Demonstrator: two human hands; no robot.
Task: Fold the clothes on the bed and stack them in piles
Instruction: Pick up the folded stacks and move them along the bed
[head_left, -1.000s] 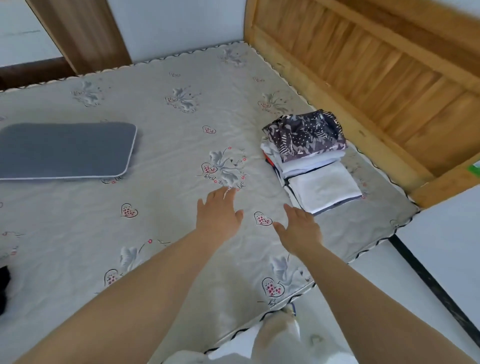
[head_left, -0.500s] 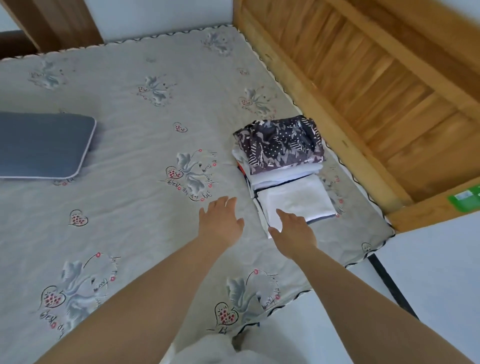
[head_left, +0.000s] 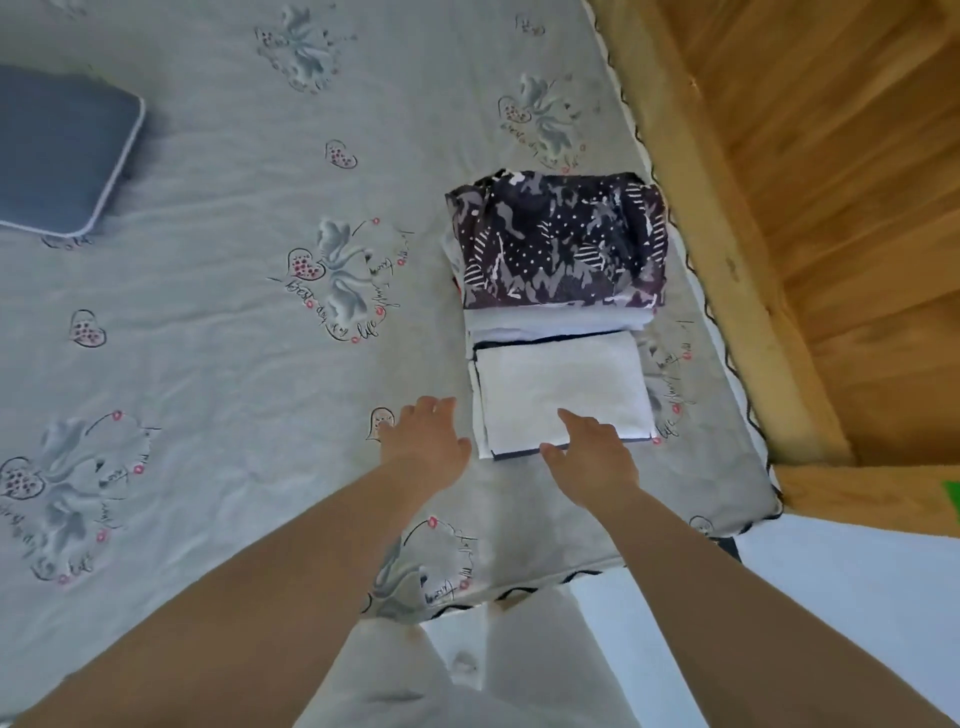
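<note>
Two piles of folded clothes sit near the bed's right edge. The far pile is topped by a dark patterned garment (head_left: 561, 244) over white layers. The near pile has a folded white garment (head_left: 561, 384) on top with a dark edge beneath. My right hand (head_left: 589, 449) reaches over the near edge of the white garment, fingers straight, touching or just above it. My left hand (head_left: 426, 441) hovers with fingers spread over the sheet just left of that pile, holding nothing.
The grey bedsheet (head_left: 234, 312) with heart and flower prints covers the mattress. A grey cushion (head_left: 57, 156) lies at the far left. The wooden headboard (head_left: 805, 208) runs along the right. The bed's front edge (head_left: 519, 592) is near my legs.
The view has closed in on the piles. Both hands have moved forward and right; my right hand went from the bare sheet to the white garment's near edge.
</note>
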